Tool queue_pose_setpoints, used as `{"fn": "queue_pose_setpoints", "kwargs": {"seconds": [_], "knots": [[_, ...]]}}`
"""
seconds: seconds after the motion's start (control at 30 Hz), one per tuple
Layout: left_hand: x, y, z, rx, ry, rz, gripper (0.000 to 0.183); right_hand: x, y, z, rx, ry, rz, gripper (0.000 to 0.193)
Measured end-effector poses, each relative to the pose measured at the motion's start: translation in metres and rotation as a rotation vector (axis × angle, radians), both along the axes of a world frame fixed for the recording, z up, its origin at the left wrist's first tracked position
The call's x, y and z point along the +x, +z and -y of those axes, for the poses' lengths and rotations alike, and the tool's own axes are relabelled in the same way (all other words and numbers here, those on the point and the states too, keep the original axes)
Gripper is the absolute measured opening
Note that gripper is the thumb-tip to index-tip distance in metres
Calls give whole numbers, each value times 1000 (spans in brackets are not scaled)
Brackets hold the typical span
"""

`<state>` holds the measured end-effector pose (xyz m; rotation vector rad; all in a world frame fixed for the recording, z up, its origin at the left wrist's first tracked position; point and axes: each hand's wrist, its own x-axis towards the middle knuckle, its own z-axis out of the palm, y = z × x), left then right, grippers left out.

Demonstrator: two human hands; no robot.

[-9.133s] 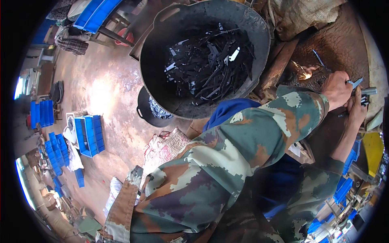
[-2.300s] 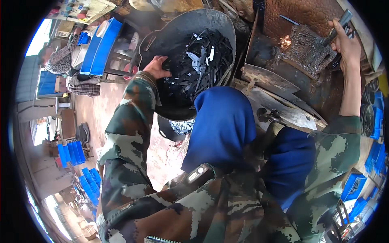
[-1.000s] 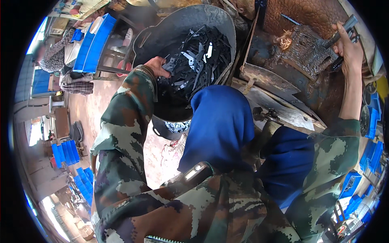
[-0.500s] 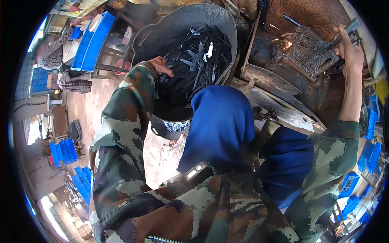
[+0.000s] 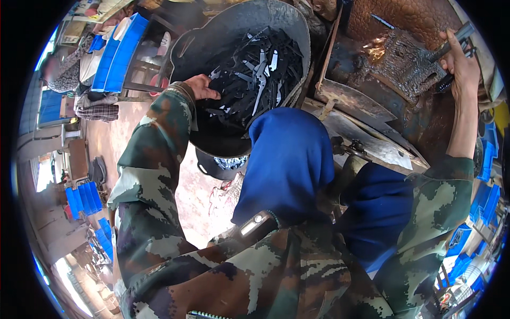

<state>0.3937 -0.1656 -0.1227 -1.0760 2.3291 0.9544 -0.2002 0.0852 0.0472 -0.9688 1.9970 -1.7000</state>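
Observation:
My left hand (image 5: 202,87) is over the left side of a big dark tub (image 5: 183,50), with thumb and fingers apart. Nothing is plainly visible in it. Beneath and beside it lies a heap of flat dark metal pieces (image 5: 260,80), a few of them shiny grey. Away to the right, my right hand (image 5: 461,66) is wrapped round a metal bar handle (image 5: 442,51). That handle joins a wet, sludge-caked block (image 5: 406,61), where orange sparks (image 5: 376,49) glow at the left edge.
A rusty metal guard (image 5: 358,101) stands between tub and block. A thin metal strip (image 5: 382,21) lies behind the sparks. Blue cloth (image 5: 289,165) covers my knees. Below the tub is a black basin (image 5: 220,169). Blue bins (image 5: 119,56) and another person (image 5: 69,66) are at far left.
My left hand has moved slightly left and back over the heap. The sparks look broader. My right hand keeps its hold on the bar handle, nearly still.

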Motion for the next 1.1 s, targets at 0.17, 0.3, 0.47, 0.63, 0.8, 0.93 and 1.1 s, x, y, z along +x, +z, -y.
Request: {"fn": "queue_pose_setpoints", "kwargs": {"seconds": [0.17, 0.3, 0.47, 0.63, 0.8, 0.93, 1.1], "knots": [[-12, 11, -6, 39, 7, 15, 46, 0, -2, -4, 6, -15, -15, 31], [-17, 25, -9, -10, 21, 158, 47, 2, -1, -2, -20, 2, -11, 31], [-24, 26, -6, 3, -1, 191, 45, 9, 3, -8, -4, 16, -9, 34], [22, 5, 7, 252, 213, -99, 38, 23, 9, -1, -30, 57, 6, 34], [-22, 60, -9, 190, 193, 217, 30, 18, 6, -10, -54, 3, -16, 31], [-4, 104, -1, 67, 181, 222, 21, 10, 4, -8, -35, 51, -12, 32], [31, 162, 11, -54, 221, 341, 19, 23, 4, 2, -87, 67, 15, 34]]}}
